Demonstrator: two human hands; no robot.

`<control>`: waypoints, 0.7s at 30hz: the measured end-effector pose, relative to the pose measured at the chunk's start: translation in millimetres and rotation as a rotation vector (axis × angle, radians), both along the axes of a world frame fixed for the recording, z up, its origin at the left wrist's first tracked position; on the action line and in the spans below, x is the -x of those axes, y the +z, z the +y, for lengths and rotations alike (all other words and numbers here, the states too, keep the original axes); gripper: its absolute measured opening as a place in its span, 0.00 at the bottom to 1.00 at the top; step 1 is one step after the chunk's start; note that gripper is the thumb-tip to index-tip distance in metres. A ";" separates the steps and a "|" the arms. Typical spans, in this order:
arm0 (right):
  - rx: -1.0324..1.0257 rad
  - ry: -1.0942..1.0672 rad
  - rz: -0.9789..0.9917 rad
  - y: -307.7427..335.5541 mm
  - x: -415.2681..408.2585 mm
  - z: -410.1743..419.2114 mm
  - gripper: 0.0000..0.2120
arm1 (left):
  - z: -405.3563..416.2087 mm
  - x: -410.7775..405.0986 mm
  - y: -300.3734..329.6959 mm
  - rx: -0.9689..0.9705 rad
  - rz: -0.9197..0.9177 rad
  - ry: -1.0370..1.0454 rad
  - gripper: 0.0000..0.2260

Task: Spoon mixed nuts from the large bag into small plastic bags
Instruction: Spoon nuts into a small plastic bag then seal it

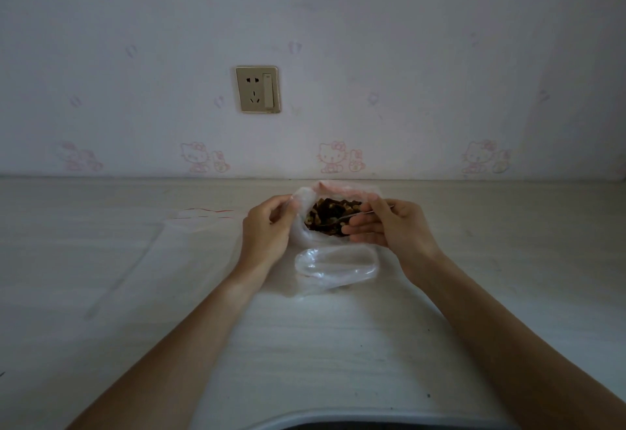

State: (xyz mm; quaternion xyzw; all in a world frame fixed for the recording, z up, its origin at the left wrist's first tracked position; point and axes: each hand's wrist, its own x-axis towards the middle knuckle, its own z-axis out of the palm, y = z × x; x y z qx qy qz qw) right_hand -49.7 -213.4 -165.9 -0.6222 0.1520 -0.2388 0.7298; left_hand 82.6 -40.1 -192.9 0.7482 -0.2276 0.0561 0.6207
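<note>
Nuts (330,218) fill the large bag (306,199) standing open on the pale tabletop (338,345) near the wall. Just in front lies a small clear bag (335,267), mouth open. Left hand (271,226) has its grip pinching the large bag's rim; right hand (389,223) has its grip clamped on a spoon (352,215) dipped into the nuts.

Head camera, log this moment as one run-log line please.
left hand: holds large bag open | right hand: spoon in mixed nuts | small plastic bag: open, looks empty, nearer the person
</note>
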 end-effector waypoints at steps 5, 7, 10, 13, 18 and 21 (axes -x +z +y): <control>-0.024 0.020 0.016 -0.7 -2.2 1.9 0.15 | -0.3 1.1 -1.9 -0.017 -0.061 -0.041 0.06; -0.033 0.039 0.019 0.0 -2.0 3.1 0.15 | -0.8 1.3 -1.7 -0.014 -0.084 -0.043 0.06; -0.027 0.050 0.019 1.6 -0.7 2.5 0.16 | -1.0 1.3 0.0 -0.005 -0.092 -0.010 0.06; -0.010 0.035 0.021 3.7 1.3 0.9 0.17 | -0.5 2.7 0.7 0.005 -0.085 0.017 0.07; -0.016 -0.038 0.022 7.3 5.8 -5.0 0.19 | 0.7 3.7 1.9 0.005 -0.068 0.054 0.08; -0.046 -0.062 -0.004 8.5 7.9 -8.2 0.19 | 1.5 4.0 1.3 -0.017 -0.059 0.060 0.09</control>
